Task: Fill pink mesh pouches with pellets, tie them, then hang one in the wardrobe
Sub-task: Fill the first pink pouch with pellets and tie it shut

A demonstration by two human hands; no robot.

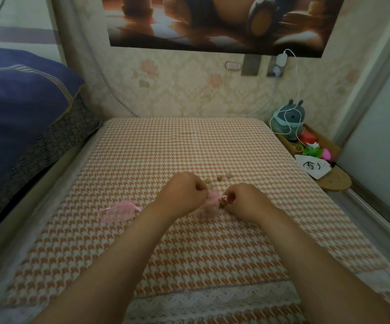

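Observation:
A pink mesh pouch with brown pellets inside lies on the orange houndstooth table cover, between my two hands. My left hand pinches the pouch's drawstring on its left side with curled fingers. My right hand pinches the string on the right side. A second pink mesh pouch lies flat to the left, apart from both hands. Several loose brown pellets sit just beyond my hands.
A blue and dark patterned pillow lies at the left. At the right, a wooden tray holds a grey plush toy, a white cable and small colourful items. A white drawn pouch rests on a round wooden board. A wall stands behind.

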